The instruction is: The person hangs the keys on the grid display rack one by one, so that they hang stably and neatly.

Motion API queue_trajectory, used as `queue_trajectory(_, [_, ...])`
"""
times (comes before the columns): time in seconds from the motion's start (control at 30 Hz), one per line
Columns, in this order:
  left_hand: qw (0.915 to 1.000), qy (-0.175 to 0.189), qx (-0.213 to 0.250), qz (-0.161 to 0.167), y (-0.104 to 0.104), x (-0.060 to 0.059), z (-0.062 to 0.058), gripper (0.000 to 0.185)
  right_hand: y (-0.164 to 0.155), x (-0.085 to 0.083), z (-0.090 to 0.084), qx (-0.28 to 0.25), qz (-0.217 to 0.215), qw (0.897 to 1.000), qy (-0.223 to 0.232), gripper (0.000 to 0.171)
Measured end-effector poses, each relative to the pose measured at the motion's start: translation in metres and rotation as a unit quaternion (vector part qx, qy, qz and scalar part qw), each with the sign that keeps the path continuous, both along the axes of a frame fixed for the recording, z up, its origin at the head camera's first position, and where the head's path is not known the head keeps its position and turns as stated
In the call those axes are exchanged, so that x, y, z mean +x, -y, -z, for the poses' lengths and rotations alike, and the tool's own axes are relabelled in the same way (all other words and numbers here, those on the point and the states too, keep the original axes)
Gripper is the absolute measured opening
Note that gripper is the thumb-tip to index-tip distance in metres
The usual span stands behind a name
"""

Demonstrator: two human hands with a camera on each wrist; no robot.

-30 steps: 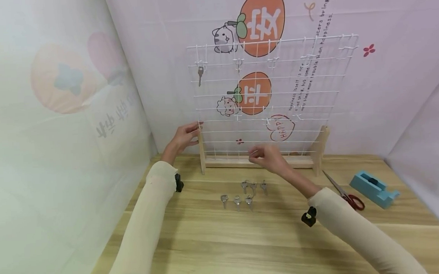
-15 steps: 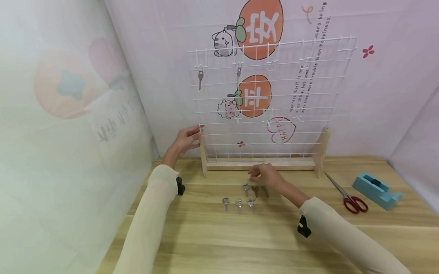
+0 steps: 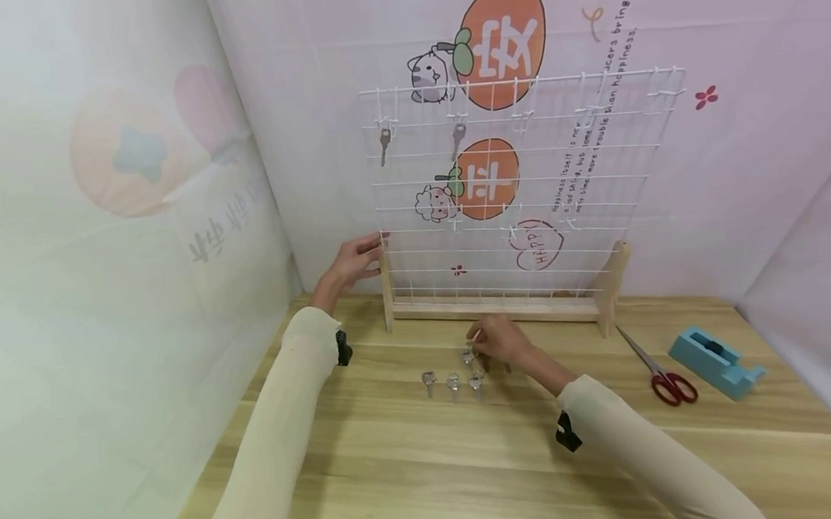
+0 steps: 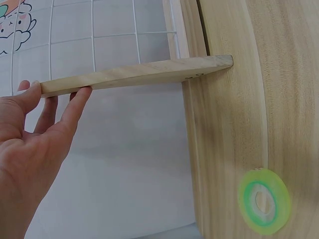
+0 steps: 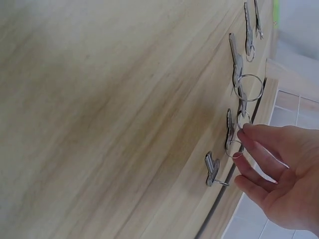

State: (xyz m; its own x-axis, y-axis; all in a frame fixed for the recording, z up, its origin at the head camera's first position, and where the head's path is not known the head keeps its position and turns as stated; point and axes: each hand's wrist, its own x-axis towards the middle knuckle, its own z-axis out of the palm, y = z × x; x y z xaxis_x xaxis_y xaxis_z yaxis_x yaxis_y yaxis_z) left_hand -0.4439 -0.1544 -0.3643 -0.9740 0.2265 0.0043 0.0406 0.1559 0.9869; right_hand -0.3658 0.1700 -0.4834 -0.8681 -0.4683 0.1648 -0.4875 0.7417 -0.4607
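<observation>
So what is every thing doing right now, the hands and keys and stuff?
left hand: fingers on the rack's wooden post
right hand: fingertips on a key ring
keys on the table: lying flat
hung keys: dangling on hooks
scissors: closed, lying flat
wire rack: upright

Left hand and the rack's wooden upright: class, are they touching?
Touching. In the left wrist view, the left hand has its fingertips pressed against the edge of the wooden upright, with no gap.
</observation>
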Motion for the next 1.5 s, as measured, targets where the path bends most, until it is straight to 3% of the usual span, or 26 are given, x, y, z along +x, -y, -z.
queue_trajectory(0.4, [1.0,0.0,0.007,0.005,0.0,0.002,-0.001,0.044,0.0,0.004,-0.006,-0.048,-0.019,0.999,-0.005,0.014])
queue_trajectory(0.67, [1.0,-0.005,-0.005,0.006,0.0,0.003,-0.001,0.046,-0.002,0.0,-0.029,-0.063,-0.045,0.994,-0.077,0.01])
queue_trajectory(1.13, [1.0,0.002,0.001,0.004,-0.002,0.004,-0.003,0.046,-0.009,0.008,-0.112,-0.085,-0.044,0.991,-0.093,0.011])
queue_trajectory(1.5, [1.0,0.0,-0.002,0.007,-0.001,0.006,-0.004,0.046,-0.009,0.016,-0.17,-0.099,-0.046,0.985,-0.136,0.012])
